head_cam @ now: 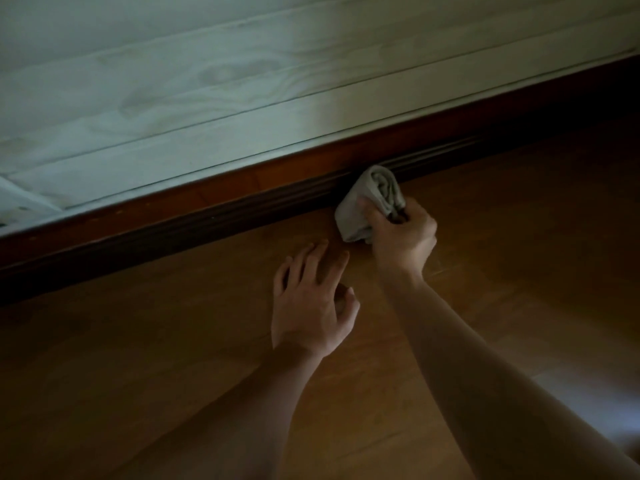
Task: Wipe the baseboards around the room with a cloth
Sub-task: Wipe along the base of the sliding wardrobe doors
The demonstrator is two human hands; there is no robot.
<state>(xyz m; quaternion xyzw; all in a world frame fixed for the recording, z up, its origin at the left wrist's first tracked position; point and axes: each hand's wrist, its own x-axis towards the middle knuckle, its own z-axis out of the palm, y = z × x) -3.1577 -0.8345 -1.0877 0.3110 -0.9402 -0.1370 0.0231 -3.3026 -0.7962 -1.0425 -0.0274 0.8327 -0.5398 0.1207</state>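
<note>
The right hand gripped the cloth against the baseboard; the left hand lay open on the floor; the bunched cloth might skip the grooves.

A person's right grip holds a bunched grey fabric cloth against a dark grooved wooden baseboard, with the left grip beside it.
The baseboard runs from lower left to upper right, with a pale wood-grain wall panel above and behind it and a brown wooden floor before it. The cloth's far end touches the baseboard. The left grip sits over the floor, left of and nearer than the right grip, fingers spread toward the baseboard but apart from it.
</note>
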